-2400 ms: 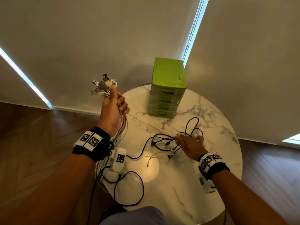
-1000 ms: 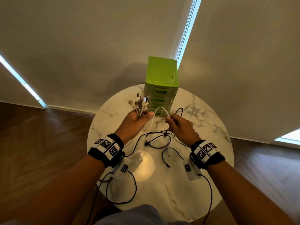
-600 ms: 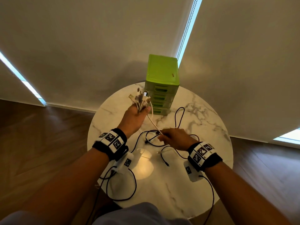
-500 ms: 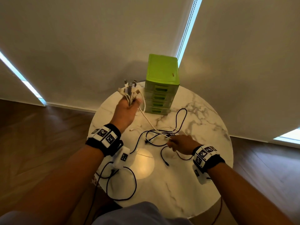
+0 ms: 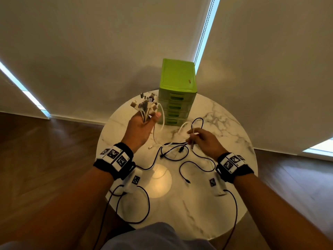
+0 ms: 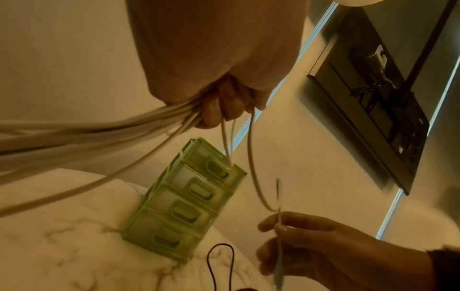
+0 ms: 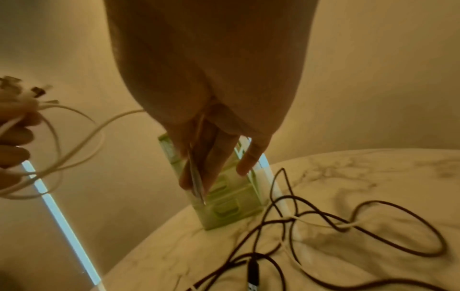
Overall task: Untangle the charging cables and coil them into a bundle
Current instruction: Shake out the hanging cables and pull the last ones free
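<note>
The left hand is raised over the far left part of the table, its fingers curled tight round a bunch of white cables just below their plugs, which fan out above the fist. The slack trails down from the fist and out of sight. The right hand hovers near the table's middle, thumb and fingers pinching one white cable that arcs across to the left fist. Under it a knot of black cables lies on the marble, with a white strand threaded through its loops. A green drawer box stands at the far edge.

These leads look light and limp, with smooth jackets that probably slide through a loose pinch. They should bend easily but keep some spring, so loops may pop open. The plugs are the stiff parts and likely snag in loops. Best held just behind a plug, feeding each free end back through the knot rather than pulling on the middle.
</note>
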`<state>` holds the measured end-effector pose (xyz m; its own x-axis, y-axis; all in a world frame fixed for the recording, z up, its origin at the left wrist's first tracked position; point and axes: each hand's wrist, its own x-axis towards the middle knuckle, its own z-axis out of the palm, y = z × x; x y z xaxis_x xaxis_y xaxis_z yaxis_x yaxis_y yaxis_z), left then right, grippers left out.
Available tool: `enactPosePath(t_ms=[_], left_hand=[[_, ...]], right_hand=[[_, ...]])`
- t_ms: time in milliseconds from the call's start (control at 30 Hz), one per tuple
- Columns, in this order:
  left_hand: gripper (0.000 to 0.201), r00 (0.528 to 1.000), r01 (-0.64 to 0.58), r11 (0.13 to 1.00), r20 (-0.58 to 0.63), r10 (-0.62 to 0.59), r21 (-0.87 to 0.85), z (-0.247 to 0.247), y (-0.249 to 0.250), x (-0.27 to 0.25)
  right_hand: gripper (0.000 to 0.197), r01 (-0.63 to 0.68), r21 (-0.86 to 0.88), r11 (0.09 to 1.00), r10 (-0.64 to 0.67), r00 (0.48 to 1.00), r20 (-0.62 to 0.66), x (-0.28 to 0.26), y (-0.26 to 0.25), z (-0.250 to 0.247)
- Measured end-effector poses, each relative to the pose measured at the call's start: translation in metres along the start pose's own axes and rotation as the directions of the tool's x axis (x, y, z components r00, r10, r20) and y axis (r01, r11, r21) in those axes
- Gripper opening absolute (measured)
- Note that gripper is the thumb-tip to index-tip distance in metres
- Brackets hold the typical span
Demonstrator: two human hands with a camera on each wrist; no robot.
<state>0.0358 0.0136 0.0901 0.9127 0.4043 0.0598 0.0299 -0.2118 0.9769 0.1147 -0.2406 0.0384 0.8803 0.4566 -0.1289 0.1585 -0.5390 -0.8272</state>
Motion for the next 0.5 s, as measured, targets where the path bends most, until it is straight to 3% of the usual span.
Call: enactPosePath(t_ms=[100, 200, 300, 367, 433, 500], left_hand=[[0.015, 1.000, 0.024, 0.999, 0.005, -0.024, -0.032, 0.005, -0.001, -0.007], [0.021, 0.998, 0.015, 0.998, -0.059, -0.019, -0.059, -0.008, 0.003, -0.007], [0.029, 0.986, -0.010, 0.997, -0.167, -0.004, -0.081, -0.036, 0.004, -0.003], [0.034, 0.971, 0.002, 0.995, -0.236, -0.025, -0.097, -0.062, 0.003, -0.004], [0.037, 0.957, 0.016, 0.992, -0.285, -0.050, -0.123, -0.091, 0.000, -0.008], [0.032, 0.939, 0.020, 0.994, -0.340, -0.057, -0.110, -0.118, -0.002, -0.018]], right_hand=[[0.021, 0.058, -0.255, 0.965, -0.013, 0.984, 0.175, -0.001, -0.013, 0.010], [0.036, 0.094, -0.197, 0.976, -0.047, 0.972, 0.230, -0.006, -0.027, 0.024], [0.023, 0.187, -0.286, 0.940, -0.074, 0.929, 0.363, -0.003, -0.045, 0.037], [0.034, 0.277, -0.370, 0.887, -0.083, 0.882, 0.463, 0.001, -0.058, 0.048], [0.036, 0.373, -0.402, 0.836, -0.159, 0.867, 0.472, 0.009, -0.069, 0.065], [0.027, 0.401, -0.342, 0.850, -0.245, 0.875, 0.418, 0.016, -0.083, 0.082]])
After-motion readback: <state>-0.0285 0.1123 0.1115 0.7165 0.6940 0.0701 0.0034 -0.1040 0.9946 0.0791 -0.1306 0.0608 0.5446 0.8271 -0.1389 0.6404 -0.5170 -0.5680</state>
